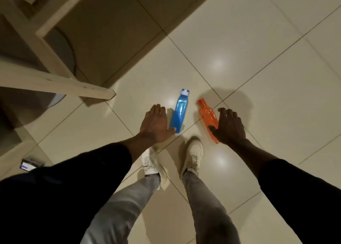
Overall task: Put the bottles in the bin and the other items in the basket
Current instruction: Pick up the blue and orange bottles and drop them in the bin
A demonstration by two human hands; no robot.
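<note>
You are reaching both spread, empty hands, left hand [156, 123] and right hand [229, 127], toward the blue bottle [180, 111] lying on the floor, with the orange bottle [208, 118] just right of it. A glancing touch is likely to send either one rolling.

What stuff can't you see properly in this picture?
- Head view: bin and basket are outside the frame.
- Orange bottle: its lower part is covered by the right hand.
- Blue bottle: the left hand hides one bottom corner.
- Small dark item at left: too blurred to identify.
- Whether either hand touches its bottle: unclear.
</note>
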